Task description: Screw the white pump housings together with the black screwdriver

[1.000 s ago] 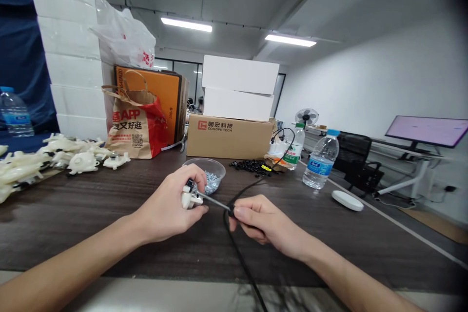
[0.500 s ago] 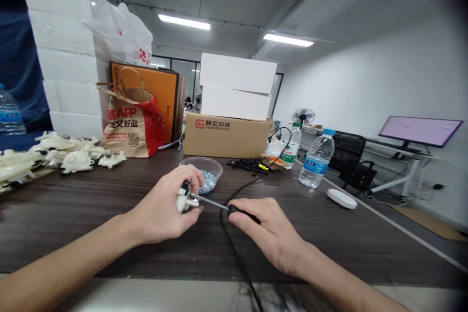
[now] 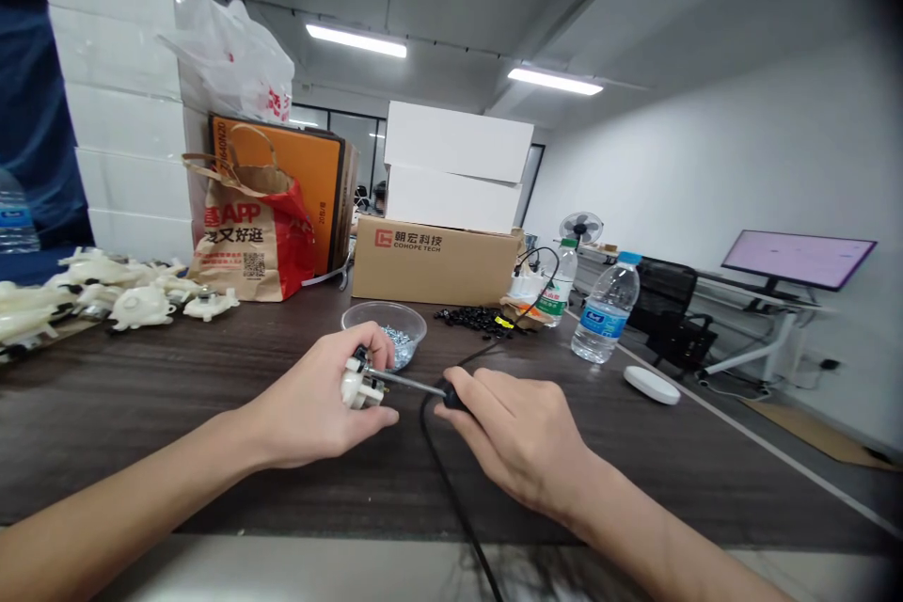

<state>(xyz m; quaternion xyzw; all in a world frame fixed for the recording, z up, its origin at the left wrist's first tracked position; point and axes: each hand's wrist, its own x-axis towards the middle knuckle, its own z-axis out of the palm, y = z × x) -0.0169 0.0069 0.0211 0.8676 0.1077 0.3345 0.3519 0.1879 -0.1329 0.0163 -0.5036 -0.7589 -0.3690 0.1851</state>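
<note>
My left hand (image 3: 321, 400) is closed around a small cream plastic part (image 3: 361, 389) with a black piece on its upper end. My right hand (image 3: 518, 433) grips the black handle of a screwdriver (image 3: 407, 383). The steel shaft points left, and its tip meets the upper side of the plastic part near the black piece; exact contact is hidden by fingers. Just behind my left hand stands a clear round bowl (image 3: 416, 324) holding small silvery screws (image 3: 399, 346). A black cable (image 3: 451, 489) runs over the table beneath the screwdriver.
Several cream plastic parts (image 3: 141, 306) are heaped at the left. Small black pieces (image 3: 469, 320) lie behind the bowl. Water bottles (image 3: 605, 310) and a white oval case (image 3: 651, 385) stand at the right. A paper bag (image 3: 246, 235) and a cardboard box (image 3: 434, 263) line the back.
My right hand has turned a little around the handle, its knuckles rolling over. The screwdriver shaft lies slightly flatter. The left hand still holds the part, with its thumb extended slightly further right.
</note>
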